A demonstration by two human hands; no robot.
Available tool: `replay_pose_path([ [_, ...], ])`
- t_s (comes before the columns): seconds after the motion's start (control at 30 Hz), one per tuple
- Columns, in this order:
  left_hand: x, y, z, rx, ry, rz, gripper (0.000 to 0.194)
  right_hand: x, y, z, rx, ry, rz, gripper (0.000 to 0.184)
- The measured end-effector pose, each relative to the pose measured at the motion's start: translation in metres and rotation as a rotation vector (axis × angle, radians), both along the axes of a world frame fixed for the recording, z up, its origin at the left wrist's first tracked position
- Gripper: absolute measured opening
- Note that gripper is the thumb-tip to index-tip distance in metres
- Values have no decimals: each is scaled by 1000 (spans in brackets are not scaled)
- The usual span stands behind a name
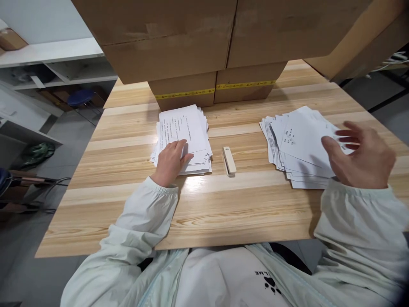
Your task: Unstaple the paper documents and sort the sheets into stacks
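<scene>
A stack of printed paper sheets [188,123] lies on the left of the wooden table, its edges uneven. My left hand [172,160] rests flat on the near part of that stack, fingers extended. On the right is a second, more fanned-out stack of paper sheets [300,145]. Over its right side hovers my right hand [361,155], slightly blurred, thumb and fingers apart with nothing between them. Between the stacks sits a small cream stapler [228,161], touched by neither hand.
Large cardboard boxes [172,34] are piled at the back of the wooden table [204,213], the upper ones overhanging toward me. A white shelf unit [64,51] and a blue stool [79,97] stand to the left. Another cardboard box [358,42] is at the far right.
</scene>
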State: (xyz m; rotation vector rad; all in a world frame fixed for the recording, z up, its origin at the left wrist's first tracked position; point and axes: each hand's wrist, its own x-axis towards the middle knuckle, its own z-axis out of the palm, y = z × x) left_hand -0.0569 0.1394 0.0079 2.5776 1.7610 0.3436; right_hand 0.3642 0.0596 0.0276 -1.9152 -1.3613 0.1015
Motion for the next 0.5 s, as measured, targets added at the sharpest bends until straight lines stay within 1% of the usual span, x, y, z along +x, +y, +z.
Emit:
replay_pose_path([
  [0.1, 5, 1, 10, -59, 162, -2, 38, -63, 1, 24, -20, 425, 371, 38],
  [0.17, 5, 2, 13, -70, 226, -8, 36, -105, 9, 33, -180, 692, 650, 38],
  [0.2, 4, 3, 14, -72, 245, -15, 36, -123, 14, 35, -273, 810, 743, 38],
  [0.23, 3, 4, 15, -78, 256, -28, 37, -139, 20, 35, -367, 917, 798, 37],
  [0.27, 1, 4, 15, -87, 260, -46, 39, -152, 27, 33, -453, 1011, 821, 35],
  [0.3, 0, 5, 16, -100, 257, -66, 41, -163, 34, 30, -529, 1091, 813, 32],
  [0.37, -4, 6, 18, -119, 244, -91, 46, -178, 48, 22, -627, 1195, 743, 21],
  [0.43, -7, 7, 19, -122, 230, -94, 51, -187, 59, 13, -658, 1232, 642, 12],
  [0.5, -8, 7, 19, -106, 204, -80, 54, -192, 68, 6, -646, 1241, 566, 9],
])
